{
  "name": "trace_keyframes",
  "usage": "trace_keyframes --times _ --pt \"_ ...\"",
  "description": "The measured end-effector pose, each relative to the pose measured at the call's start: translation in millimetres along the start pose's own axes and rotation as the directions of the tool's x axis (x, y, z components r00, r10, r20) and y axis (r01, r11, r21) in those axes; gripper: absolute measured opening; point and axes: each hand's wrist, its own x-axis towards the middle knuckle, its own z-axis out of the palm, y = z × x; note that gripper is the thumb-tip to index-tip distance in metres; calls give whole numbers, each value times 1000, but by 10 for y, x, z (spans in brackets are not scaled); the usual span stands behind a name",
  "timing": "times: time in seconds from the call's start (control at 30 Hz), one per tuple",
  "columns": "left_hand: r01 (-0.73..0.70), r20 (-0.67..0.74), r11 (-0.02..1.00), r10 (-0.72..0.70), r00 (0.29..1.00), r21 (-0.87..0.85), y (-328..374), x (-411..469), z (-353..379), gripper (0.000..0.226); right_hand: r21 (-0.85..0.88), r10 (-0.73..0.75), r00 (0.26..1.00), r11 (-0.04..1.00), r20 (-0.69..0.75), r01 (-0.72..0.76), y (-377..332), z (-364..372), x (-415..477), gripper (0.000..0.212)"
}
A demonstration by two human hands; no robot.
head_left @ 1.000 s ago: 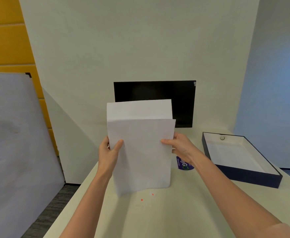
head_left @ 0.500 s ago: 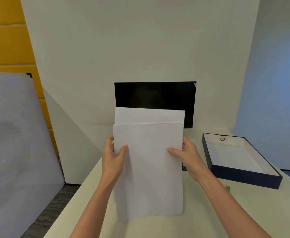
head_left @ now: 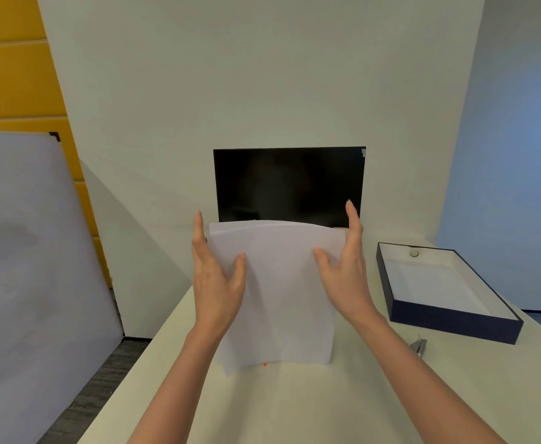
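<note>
A stack of white paper sheets (head_left: 278, 283) stands upright on its bottom edge on the cream table (head_left: 294, 408), its top bowed slightly. My left hand (head_left: 217, 277) lies flat against the stack's left edge with fingers straight up and thumb resting on the front sheet. My right hand (head_left: 342, 270) mirrors it on the right edge, fingers straight, thumb on the front. The sheets' lower left corner sticks out a little.
A dark monitor (head_left: 290, 184) stands behind the paper against the wall. A navy box (head_left: 455, 325) with a white inside lies open to the right, a small metal stapler (head_left: 418, 346) in front of it. A whiteboard (head_left: 31, 251) leans at the left.
The stack has dropped onto the table and its two offset parts have come level. Both hands went from gripping the edges to lying flat with straight fingers along the sides.
</note>
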Motion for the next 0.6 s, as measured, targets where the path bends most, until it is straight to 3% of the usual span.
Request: trace_keyframes --times 0.1,0.23,0.6 --pt "-87 12 993 86 996 76 70 63 -4 75 -96 -129 992 987 12 129 -74 35 61 77" --pt "-132 -25 982 137 990 136 116 53 7 59 -159 -185 982 970 18 186 -109 32 55 55" --pt "-81 4 989 81 997 123 32 2 10 47 -190 -81 993 977 84 95 -57 44 18 48"
